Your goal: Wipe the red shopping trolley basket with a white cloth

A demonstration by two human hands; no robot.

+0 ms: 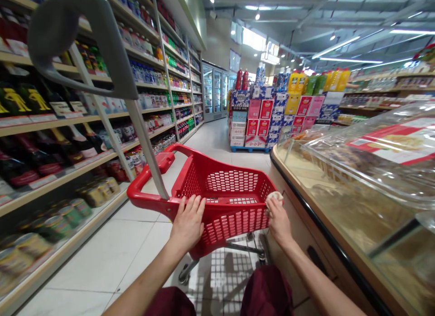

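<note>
A red plastic shopping cart (238, 218) with a perforated basket stands side-on in front of me, and the inside of its basket shows bare. My left hand (188, 221) grips the near rim close to the handle end, its fingers hooked over the edge and the thumb on the outside. At the right end of the basket, my right hand (279, 221) is closed on a crumpled pale cloth (274, 197), pressed against the rim corner. The fingertips there are partly hidden by the cloth. A grey pull handle (125, 57) on a metal pole rises from the cart's left part.
Shelves of bottles and cans (78, 162) line the left side. Close on the right runs a glass-sided display counter (306, 202) with clear plastic packs (374, 148). Stacked drink cartons (260, 119) stand on a blue pallet (249, 149) ahead. Glass-door fridges (214, 89) are behind.
</note>
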